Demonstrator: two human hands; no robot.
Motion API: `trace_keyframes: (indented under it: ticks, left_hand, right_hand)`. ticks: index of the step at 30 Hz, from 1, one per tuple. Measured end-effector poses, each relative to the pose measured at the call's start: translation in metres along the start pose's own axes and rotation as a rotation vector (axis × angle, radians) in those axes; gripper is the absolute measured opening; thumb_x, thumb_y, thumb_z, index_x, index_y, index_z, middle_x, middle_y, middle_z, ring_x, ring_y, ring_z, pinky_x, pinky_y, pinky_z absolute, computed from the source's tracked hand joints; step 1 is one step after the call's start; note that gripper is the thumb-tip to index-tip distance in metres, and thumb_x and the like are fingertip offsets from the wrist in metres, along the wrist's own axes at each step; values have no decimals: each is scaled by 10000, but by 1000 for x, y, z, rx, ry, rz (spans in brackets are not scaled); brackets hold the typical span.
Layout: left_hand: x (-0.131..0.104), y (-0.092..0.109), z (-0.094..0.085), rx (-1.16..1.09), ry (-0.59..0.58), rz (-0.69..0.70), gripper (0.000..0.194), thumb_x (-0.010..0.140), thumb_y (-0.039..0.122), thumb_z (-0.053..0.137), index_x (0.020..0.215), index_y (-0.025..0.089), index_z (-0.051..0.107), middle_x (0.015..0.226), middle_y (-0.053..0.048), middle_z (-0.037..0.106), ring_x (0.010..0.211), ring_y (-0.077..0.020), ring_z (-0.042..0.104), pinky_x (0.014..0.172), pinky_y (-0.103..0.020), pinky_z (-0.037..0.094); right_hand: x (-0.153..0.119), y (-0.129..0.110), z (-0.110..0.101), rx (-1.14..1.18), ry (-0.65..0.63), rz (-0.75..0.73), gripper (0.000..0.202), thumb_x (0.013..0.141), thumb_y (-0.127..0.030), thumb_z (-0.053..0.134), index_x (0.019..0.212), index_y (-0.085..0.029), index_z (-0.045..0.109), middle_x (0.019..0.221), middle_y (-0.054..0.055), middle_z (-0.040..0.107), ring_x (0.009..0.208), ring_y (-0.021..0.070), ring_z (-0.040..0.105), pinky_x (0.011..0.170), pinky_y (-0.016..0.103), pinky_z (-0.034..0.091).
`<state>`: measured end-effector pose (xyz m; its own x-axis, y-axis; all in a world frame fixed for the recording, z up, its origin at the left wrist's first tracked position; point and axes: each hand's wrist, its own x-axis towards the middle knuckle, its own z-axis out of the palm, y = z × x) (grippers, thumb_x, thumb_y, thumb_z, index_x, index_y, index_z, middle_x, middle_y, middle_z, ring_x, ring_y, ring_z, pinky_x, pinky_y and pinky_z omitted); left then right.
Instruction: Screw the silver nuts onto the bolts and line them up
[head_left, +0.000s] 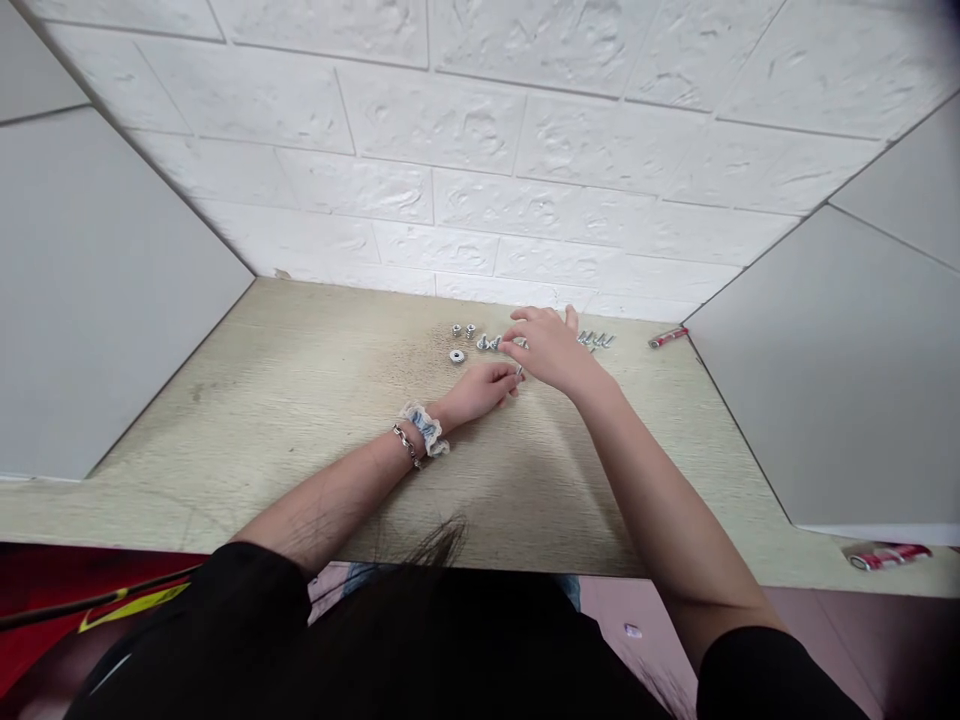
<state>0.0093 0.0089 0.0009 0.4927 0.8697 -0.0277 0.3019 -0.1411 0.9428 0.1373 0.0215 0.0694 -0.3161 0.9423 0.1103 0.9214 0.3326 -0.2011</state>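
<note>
My left hand (pixel 484 390) pinches a small metal screw (pixel 519 370) between thumb and fingers, low over the wooden tabletop. Just above and to the right, my right hand (pixel 546 345) hovers with its fingers spread, over part of a row of small metal parts. Left of that hand lie silvery fittings (pixel 484 343), two more pieces (pixel 463 330) near the wall, and a round washer-like piece (pixel 457 356). Several slim screws (pixel 596 340) lie to its right. Whatever is beneath my right palm is hidden.
A white brick-patterned wall (pixel 465 205) rises behind the wooden tabletop (pixel 225 400). Grey panels stand at left (pixel 112 270) and right (pixel 840 380). One red battery-like cylinder (pixel 667 338) lies by the right panel, another (pixel 889 557) at the front right edge.
</note>
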Motion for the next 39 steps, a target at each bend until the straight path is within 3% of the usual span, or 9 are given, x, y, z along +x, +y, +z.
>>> trace_keyframes:
  ticks: [3,5,9,19,24,27,30,35,39]
  left_hand:
    - [-2,0,3,154,-65,60,252,854,341,464,748,149,587,716,-27,614,612,-135,545,607,-278,442]
    - [-2,-1,5,222,-39,155,190,838,282,477,880,154,611,886,-61,655,842,-196,598,759,-321,472]
    - [-1,-7,7,318,46,230,373,808,198,480,1173,147,536,1241,-120,568,1217,-276,460,1017,-416,367]
    - [5,-18,5,338,8,210,392,788,134,433,1163,164,543,1257,-113,557,1261,-275,425,1068,-397,325]
    - [3,-14,5,262,30,218,336,789,148,466,1106,174,576,1153,-94,614,1175,-263,495,1002,-384,382]
    - [4,-10,3,193,-2,138,210,823,224,480,962,159,622,905,-68,666,870,-218,613,813,-348,468]
    - [4,-7,0,62,-17,14,238,862,327,466,822,142,610,763,-36,646,597,-132,576,638,-291,456]
    - [6,-7,-4,-228,7,-59,241,884,336,463,892,123,575,830,-36,644,557,-64,552,516,-197,377]
    - [7,-8,-3,-320,28,-72,239,886,344,476,847,124,562,806,-19,631,567,-49,532,536,-181,380]
  right_hand:
    - [14,-13,6,-33,-47,-63,245,844,-363,558,1031,-278,691,1373,71,464,1280,309,357,1079,655,80]
    - [24,-22,15,-71,-106,-111,252,815,-361,605,1039,-284,692,1418,77,418,1316,323,311,1075,667,74]
    - [40,-36,33,-158,-165,-199,231,797,-334,634,1004,-263,707,1434,90,403,1322,340,304,1069,678,85]
    - [55,-40,50,-255,-144,-249,148,780,-253,650,900,-204,720,1370,110,480,1284,330,355,1074,653,148]
    - [49,-40,41,-212,-119,-242,152,790,-240,636,910,-200,720,1376,118,472,1284,331,360,1080,659,131]
    - [41,-37,27,-159,-63,-215,165,806,-260,621,930,-203,713,1415,118,427,1292,320,346,1081,659,125]
    - [30,-28,9,-103,3,-128,148,801,-251,620,916,-217,707,1438,93,395,1304,330,317,1064,684,115]
    - [8,-8,-14,-97,-54,32,161,768,-206,630,902,-240,712,1367,74,450,1270,336,335,1053,668,128]
    - [0,-5,-19,-119,-160,61,168,754,-201,641,890,-261,720,1291,71,502,1235,332,361,1039,634,185]
